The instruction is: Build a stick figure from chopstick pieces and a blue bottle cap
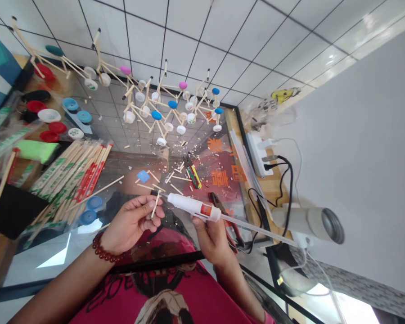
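My left hand (138,220) pinches a short wooden stick (155,205) with a small black piece at its far end. In my right hand (211,236) is a white glue gun (192,206), its nozzle pointing left at the top of that stick. A long clear glue stick (256,229) runs out of the gun's back. Just beyond my hands lie cut stick pieces (143,186), a blue bottle cap (143,176) and green-and-yellow cutters (193,173). Dark pliers (227,216) with red handles rest behind my right hand, partly hidden by the glue stick.
Small stick-and-cap models (162,114) stand along the glass table's far side. Paper-wrapped chopsticks (74,175) and loose caps (57,127) lie at the left. On the right are a power strip (259,153) with cables and a grey-white cylinder (313,223). A tiled wall rises behind.
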`<state>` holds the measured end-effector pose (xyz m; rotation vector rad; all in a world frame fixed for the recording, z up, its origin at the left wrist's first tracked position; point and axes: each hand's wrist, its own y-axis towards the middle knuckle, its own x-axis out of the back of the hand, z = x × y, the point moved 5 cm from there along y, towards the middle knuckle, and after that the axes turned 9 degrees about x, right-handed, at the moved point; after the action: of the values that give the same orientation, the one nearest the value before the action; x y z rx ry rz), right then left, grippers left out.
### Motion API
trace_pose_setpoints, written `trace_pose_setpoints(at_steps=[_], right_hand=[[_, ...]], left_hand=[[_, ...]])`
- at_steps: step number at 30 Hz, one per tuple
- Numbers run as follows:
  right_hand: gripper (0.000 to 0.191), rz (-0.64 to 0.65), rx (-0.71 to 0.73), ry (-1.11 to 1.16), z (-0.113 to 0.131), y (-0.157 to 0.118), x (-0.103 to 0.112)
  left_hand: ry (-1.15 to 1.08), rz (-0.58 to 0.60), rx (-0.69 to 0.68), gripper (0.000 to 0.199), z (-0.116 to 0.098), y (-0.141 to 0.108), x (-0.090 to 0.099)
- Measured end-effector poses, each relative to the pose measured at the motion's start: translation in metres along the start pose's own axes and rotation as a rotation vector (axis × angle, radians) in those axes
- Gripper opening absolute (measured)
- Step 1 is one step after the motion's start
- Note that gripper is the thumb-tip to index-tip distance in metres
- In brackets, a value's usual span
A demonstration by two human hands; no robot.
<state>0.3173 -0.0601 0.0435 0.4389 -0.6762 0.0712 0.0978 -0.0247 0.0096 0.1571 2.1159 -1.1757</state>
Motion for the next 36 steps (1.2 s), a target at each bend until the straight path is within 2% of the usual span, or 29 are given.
trace_pose_setpoints(at_steps=[6, 11, 13, 17, 20, 25, 30, 33, 36], right_hand=[[0.026, -0.017, -0.062, 0.029, -0.008, -0.002, 0.001], [0.035, -0.086, -0.269, 0.314, -0.028, 0.000, 0.005], [0.038, -0.146, -0.360, 0.351, -0.041, 0.006, 0.010], [0.041, -0.354, -0.495, 0.224, -0.073, 0.026, 0.032], [0.046, -0.420, -0.512, 0.094, -0.094, 0.045, 0.046], [0.053, -0.369, -0.525, -0.036, -0.120, 0.065, 0.048], [0.053, -0.279, -0.614, -0.110, -0.134, 0.065, 0.041], [0.055, -0.205, -0.557, -0.190, -0.130, 0.059, 0.047], [0.056, -0.172, -0.441, -0.386, -0.108, 0.041, 0.060]], left_hand=[[0.005, -0.004, -0.011, 0.028, -0.002, -0.002, 0.000], [0.052, -0.003, -0.050, 0.039, -0.005, -0.004, 0.001], [0.082, -0.002, -0.086, 0.041, -0.008, -0.005, 0.001], [0.111, 0.005, -0.147, 0.044, -0.012, -0.008, 0.001], [0.120, -0.001, -0.154, 0.045, -0.012, -0.009, 0.001], [0.128, -0.054, -0.207, 0.045, -0.009, -0.008, 0.006], [0.140, -0.038, -0.236, 0.041, -0.008, -0.006, 0.006], [0.140, -0.046, -0.230, 0.042, -0.009, -0.006, 0.005], [0.146, -0.088, -0.232, 0.043, -0.010, -0.007, 0.006]])
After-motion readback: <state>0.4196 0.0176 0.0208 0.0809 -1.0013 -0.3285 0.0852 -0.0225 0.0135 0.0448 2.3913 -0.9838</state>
